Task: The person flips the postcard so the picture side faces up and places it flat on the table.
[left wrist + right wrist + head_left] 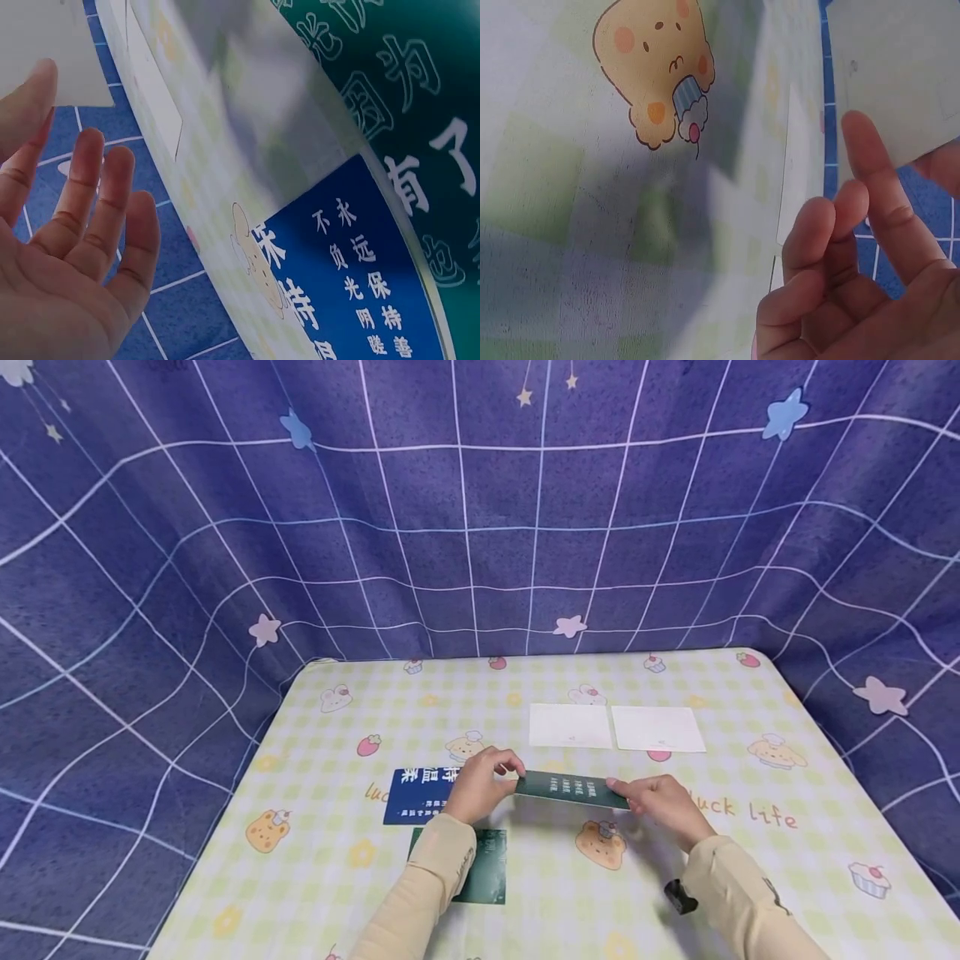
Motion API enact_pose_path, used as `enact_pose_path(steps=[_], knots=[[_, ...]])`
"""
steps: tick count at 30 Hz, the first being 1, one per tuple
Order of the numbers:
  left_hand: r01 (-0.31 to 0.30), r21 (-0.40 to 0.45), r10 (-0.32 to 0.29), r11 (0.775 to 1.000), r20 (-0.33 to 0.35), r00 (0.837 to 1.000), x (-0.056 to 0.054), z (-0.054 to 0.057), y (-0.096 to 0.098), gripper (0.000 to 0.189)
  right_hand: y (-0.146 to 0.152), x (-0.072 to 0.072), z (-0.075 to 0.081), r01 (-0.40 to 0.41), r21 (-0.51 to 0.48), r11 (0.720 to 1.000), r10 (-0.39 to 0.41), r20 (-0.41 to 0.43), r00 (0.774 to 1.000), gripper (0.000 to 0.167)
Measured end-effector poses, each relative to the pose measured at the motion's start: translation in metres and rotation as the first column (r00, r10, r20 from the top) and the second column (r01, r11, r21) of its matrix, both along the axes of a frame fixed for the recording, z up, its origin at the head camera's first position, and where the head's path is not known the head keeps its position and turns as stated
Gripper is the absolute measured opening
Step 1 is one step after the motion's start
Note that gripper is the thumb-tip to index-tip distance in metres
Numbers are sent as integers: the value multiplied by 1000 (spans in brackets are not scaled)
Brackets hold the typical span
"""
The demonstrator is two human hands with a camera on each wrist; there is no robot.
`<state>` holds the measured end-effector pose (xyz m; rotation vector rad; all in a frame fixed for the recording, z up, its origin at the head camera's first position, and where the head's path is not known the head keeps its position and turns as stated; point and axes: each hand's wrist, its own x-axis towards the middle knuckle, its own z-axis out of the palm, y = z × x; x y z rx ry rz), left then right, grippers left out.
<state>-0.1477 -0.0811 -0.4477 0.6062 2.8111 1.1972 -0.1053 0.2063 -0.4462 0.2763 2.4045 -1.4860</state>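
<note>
A dark green card [566,788] with lines of white characters is held above the table, tilted, between both hands. My left hand [482,787] pinches its left end and my right hand [660,806] pinches its right end between thumb and finger. Both wrist views show the pale back of this card [64,64] [892,71]. Below and left of the left hand, a blue card [405,800] with white characters lies on the table, partly covered by that hand. Nearer the body lies another green card [486,868], partly hidden under the left sleeve.
Two white cards [570,727] [660,729] lie side by side farther back on the table. The checked tablecloth [750,860] carries printed animals and cakes. A blue gridded curtain [495,552] surrounds the back and sides. A small black object [680,897] sits at the right wrist.
</note>
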Motion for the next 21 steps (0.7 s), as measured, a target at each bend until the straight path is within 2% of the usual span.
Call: enact_pose_path(steps=[4, 10, 12, 17, 21], knots=[[-32, -8, 32, 999, 17, 999, 1, -1, 3, 19, 0, -1, 0, 9, -4, 1000, -10, -25, 1000, 40], [-106, -32, 109, 994, 93, 990, 2, 0, 5, 14, 0, -3, -1, 32, 15, 999, -32, -38, 999, 40], [-86, -67, 94, 994, 119, 988, 1, 0, 4, 13, 0, -4, -1, 34, 31, 999, -33, -53, 998, 40], [18, -102, -3, 995, 149, 989, -1, -1, 3, 15, 1, -5, 0, 25, 76, 997, -17, -94, 995, 42], [24, -91, -8, 996, 166, 986, -1, 0, 4, 18, 1, -4, 1, 21, 96, 995, -10, -110, 994, 43]])
